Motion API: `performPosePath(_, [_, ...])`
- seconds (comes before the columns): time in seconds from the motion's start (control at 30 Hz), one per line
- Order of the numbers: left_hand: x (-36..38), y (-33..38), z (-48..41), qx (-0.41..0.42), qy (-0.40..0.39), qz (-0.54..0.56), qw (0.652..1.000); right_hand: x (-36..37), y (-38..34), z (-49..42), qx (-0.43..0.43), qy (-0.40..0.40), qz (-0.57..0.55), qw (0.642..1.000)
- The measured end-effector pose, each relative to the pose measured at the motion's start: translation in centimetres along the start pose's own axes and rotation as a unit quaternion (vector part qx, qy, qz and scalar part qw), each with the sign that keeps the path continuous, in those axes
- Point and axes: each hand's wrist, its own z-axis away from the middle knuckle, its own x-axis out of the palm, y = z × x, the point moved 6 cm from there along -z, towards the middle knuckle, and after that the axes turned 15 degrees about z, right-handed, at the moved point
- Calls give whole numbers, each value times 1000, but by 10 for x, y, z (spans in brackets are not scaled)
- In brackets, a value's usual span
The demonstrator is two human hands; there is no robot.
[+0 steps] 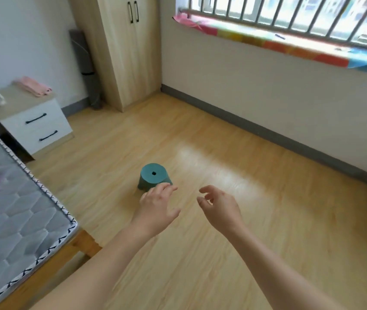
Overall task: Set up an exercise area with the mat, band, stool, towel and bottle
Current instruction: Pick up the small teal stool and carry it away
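Note:
A small teal stool point(153, 175) with a hole in its round seat stands on the wooden floor in the middle of the room. My left hand point(156, 205) hovers just in front of it, fingers relaxed, holding nothing. My right hand point(219, 205) is beside it to the right, fingers loosely curled and empty. A rolled grey mat point(85, 63) leans upright in the corner beside the wardrobe. A folded pink towel point(34, 86) lies on the nightstand. I see no band or bottle.
A bed with a grey quilted mattress point(14, 202) fills the left side. The white two-drawer nightstand point(32, 121) stands by its head. A tall wooden wardrobe point(128, 45) is at the back. A barred window point(290, 14) lines the right wall.

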Motion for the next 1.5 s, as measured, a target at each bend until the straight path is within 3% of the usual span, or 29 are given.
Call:
performPosePath(0.2, [-30,-44,-53,-91,24,20,995,20,-47,-94,-62,-55,-10,997])
performPosePath(0.4, [-61,-94,-132,-127,31,38,991,45,-91,-185,-75,-97,-21,992])
performPosePath(0.93, [-135,-221,-375,-145,-57,70,985,105,-172,-421,49,-142,-54,987])
performPosePath(1.5, [-110,-340,-621,-210,-145,133,958,204,-147,-631,236,-183,-142,944])
